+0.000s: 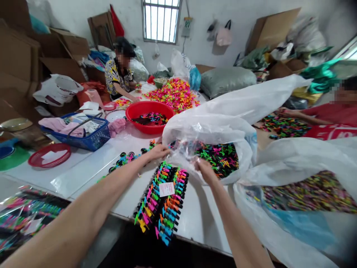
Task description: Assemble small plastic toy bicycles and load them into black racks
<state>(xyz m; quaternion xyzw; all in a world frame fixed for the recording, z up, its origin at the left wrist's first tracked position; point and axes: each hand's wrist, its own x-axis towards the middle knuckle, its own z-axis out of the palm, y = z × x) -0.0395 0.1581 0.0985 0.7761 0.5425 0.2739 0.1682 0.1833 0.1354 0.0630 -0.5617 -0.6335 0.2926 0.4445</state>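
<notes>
My left hand [158,152] and my right hand [204,168] are raised over the white table, fingers closed at opposite sides of a clear plastic bag [184,149]. The bag is crumpled and see-through, so its outline is hard to make out. Just below it on the table lie two rows of small colourful plastic toys with black wheels [164,208], packed side by side. A white printed label [166,189] rests on top of them. Behind my right hand, a large white sack [212,128] gapes open, full of loose black and coloured toy pieces [223,158].
A red basin [149,128] and a pile of bright pieces [178,95] stand farther back. At left are a blue basket [92,136], a red tray [50,163] and bagged toys [25,223]. Another open sack [301,219] is at right. Two co-workers sit at the table.
</notes>
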